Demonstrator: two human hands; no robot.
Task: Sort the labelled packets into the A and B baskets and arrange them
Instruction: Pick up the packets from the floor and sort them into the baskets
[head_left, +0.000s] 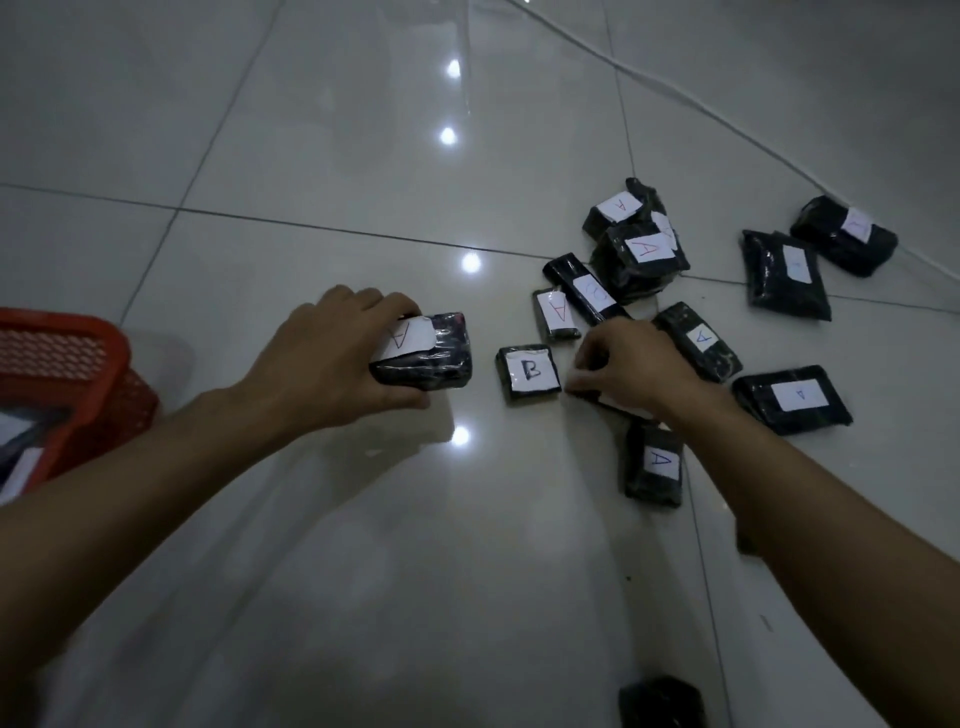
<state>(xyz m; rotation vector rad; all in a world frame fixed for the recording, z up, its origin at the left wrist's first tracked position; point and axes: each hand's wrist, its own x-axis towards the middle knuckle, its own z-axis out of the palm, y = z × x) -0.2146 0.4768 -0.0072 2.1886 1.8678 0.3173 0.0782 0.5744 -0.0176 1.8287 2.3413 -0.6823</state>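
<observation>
Red plastic mesh basket (78, 364) at far left on glossy tiled floor (311, 182). My left hand (322, 358) grips black shiny wrapped packet (431, 358), white paper label A. Small square B packet (529, 372) flat on floor between hands. My right hand (618, 366) curls fingers on flat packet (602, 397) underneath. Other black packets (641, 249) scattered right; white cable (727, 111) behind.

We are looking through a single wide-angle head camera, facing forward and steeply down at the tiled floor (322, 171), both forearms reaching in close below.
</observation>
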